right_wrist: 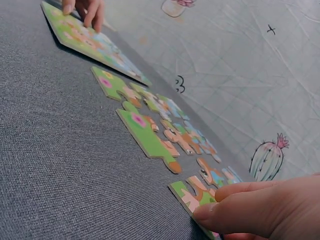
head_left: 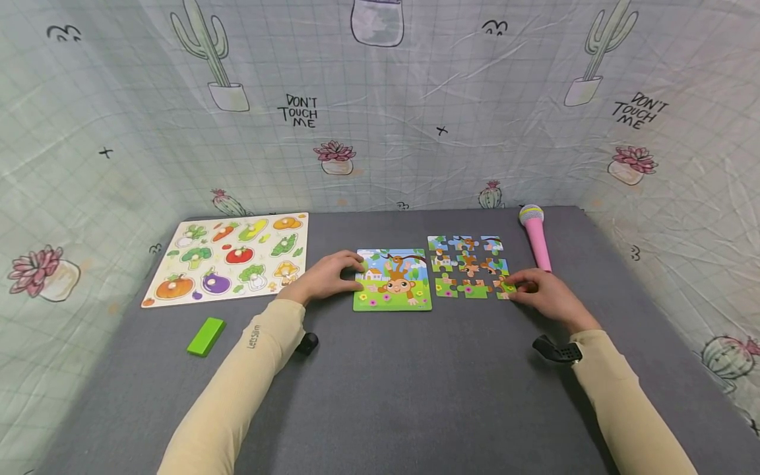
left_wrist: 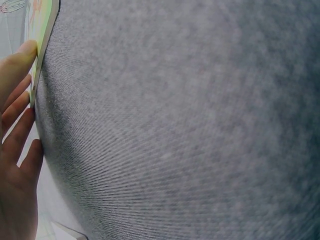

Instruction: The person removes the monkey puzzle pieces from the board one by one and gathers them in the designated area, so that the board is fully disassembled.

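My left hand rests at the left edge of a square monkey picture board. In the left wrist view, its thumb touches the board's edge and the other fingers spread alongside. To the right, my right hand pinches the lower-right puzzle piece at its right side. That piece lies low over the table, beside the other loose puzzle pieces, laid out in spaced rows with parts of a matching monkey scene. My right fingers partly cover the piece in the right wrist view.
A vegetable board lies at the back left, with a green block in front of it. Behind my right hand lies a pink toy microphone. A patterned cloth hangs around the grey table.
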The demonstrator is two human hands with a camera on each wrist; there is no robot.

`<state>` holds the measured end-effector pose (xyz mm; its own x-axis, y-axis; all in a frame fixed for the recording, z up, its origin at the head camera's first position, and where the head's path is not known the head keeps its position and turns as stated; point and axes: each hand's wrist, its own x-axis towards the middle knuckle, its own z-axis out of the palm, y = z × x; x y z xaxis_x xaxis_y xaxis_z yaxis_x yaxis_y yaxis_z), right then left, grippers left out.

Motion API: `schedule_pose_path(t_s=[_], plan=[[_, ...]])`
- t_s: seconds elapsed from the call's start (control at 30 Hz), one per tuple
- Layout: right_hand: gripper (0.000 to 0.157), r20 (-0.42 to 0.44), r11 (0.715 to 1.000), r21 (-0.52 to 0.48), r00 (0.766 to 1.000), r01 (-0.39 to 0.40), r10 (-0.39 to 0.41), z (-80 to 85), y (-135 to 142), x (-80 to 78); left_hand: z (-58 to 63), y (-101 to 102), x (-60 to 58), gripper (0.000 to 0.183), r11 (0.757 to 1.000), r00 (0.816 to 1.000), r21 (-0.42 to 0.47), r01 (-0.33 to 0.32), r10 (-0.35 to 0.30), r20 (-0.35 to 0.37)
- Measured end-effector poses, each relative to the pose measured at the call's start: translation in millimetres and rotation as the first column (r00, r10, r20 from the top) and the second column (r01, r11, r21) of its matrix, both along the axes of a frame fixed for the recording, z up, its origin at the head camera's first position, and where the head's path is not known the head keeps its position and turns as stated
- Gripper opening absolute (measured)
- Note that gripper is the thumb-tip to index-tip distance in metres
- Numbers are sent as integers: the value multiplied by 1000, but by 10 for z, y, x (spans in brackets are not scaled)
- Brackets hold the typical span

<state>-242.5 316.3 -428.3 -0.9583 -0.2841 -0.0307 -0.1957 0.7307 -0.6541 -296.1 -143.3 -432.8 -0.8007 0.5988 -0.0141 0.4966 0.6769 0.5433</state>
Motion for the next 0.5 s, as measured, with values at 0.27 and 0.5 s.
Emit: schedule_pose_path(t_s=[0.27, 0.5], plan=[[27, -43, 1000, 2, 999, -25, 25, -25, 15, -1, -2, -2, -6, 39, 1000, 1000, -5, 3, -3, -3], [27, -47, 1000, 11, 999, -18, 19, -31, 8, 5, 1, 2, -4, 39, 1000, 1000, -13, -3, 3, 3]])
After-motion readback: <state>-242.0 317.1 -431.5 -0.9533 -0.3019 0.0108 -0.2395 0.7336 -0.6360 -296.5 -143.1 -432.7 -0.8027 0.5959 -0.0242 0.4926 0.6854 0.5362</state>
